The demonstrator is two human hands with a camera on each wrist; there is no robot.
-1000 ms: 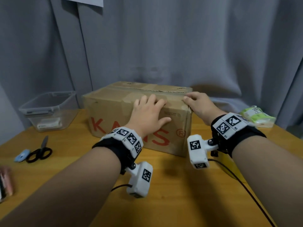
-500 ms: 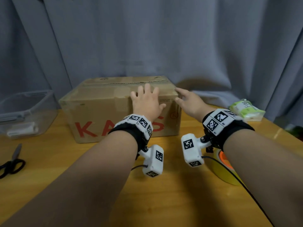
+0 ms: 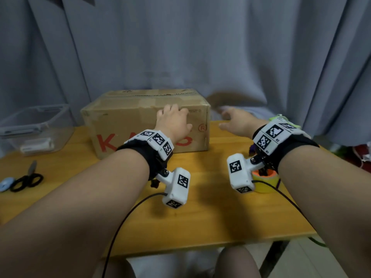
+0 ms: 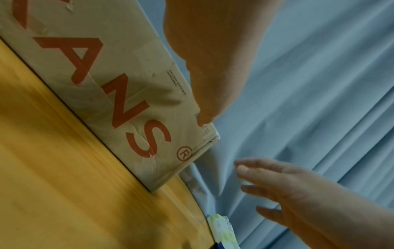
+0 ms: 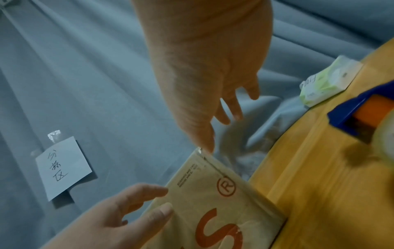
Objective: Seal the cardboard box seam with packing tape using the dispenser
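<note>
At the far left of the table (image 3: pixel 200 227) we have a clear plastic bin (image 3: pixel 36 127) and black scissors (image 3: pixel 26 180), set aside and well apart from the work. Centre left sits the cardboard box (image 3: pixel 128 125), flaps closed, its top seam facing up, likely squared for taping. Our left hand (image 3: pixel 173 123) rests on the box's upper front edge, fingers draped over it, seemingly to steady it. Our right hand (image 3: pixel 239 122) hovers just beside the box's right end, fingers released, holding nothing. The tape dispenser (image 5: pixel 366 114) waits near our right wrist, untouched.
</note>
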